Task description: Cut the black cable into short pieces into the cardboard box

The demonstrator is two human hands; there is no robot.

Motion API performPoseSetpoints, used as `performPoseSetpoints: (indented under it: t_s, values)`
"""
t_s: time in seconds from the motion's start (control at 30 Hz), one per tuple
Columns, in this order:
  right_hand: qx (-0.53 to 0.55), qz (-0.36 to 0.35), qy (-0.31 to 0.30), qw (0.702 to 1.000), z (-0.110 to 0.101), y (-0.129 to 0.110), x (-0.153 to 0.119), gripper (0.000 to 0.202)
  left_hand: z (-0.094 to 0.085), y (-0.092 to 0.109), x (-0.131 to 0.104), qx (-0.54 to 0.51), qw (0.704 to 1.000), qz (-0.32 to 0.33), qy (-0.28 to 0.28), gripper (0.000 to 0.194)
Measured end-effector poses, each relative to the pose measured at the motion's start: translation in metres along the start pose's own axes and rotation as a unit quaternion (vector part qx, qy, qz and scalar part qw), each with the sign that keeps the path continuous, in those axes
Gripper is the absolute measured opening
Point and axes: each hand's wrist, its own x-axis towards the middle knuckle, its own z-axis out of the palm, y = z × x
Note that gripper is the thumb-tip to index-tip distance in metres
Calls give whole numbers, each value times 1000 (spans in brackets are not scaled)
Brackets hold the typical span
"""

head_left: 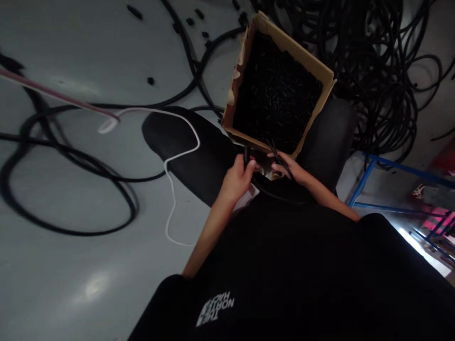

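My left hand (237, 179) is closed round a thick black rubber hose (246, 154), whose end points up past the thumb. Below the hand, a black length curves off to the right across my lap. A short way to the right, my right hand (289, 169) grips a pair of dark scissors (279, 158). The two thin blades stand slightly apart and point up toward the box; they do not touch the hose. Between my thighs, just beyond both hands, is a cardboard box (313, 60) filled with many short black pieces (280, 94).
A large tangle of black hose (377, 85) lies on the floor at the upper right. Long loops (67, 232) spread over the grey floor at left, with small black scraps (150, 81) near the top. A white cord (174, 189) crosses my left leg. A blue metal frame (364, 180) stands at right.
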Motion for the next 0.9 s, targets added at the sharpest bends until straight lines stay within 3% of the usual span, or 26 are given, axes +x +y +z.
performPoseSetpoints:
  t_s: [0.07,0.13,0.23,0.3,0.37,0.43,0.47,0.53,0.63,0.77,0.87,0.9]
  values:
    - [-15,-23,-14,1000,-2,-8,-6,66,11,1,6,-181,980,61,58,59]
    - [-29,-45,-36,998,-4,-20,-17,66,20,12,12,-307,943,90,91,65]
    - [-53,-69,-75,993,-7,-44,-44,64,15,41,27,-422,890,97,141,41]
    - [-79,-88,-111,987,-11,-62,-65,64,-5,59,42,-496,841,81,200,30]
    - [-115,-109,-148,976,-14,-78,-85,64,-36,70,59,-576,759,68,297,49]
    - [-152,-129,-168,965,-17,-88,-100,60,-71,75,75,-617,716,76,317,68]
    - [-167,-138,-169,961,-18,-91,-105,58,-86,76,82,-629,714,87,295,68]
    - [-188,-153,-160,957,-19,-89,-109,57,-106,79,94,-628,740,124,205,65]
    - [-168,-162,-116,965,-26,-77,-107,64,-106,92,106,-619,749,129,196,86]
    - [-105,-164,3,981,-47,-64,-106,74,-56,110,102,-484,858,173,10,75]
    - [-68,-144,73,985,-63,-57,-108,73,-7,107,90,-345,930,127,-8,50]
    - [-53,-134,89,986,-66,-54,-106,72,6,102,86,-316,942,113,-20,42]
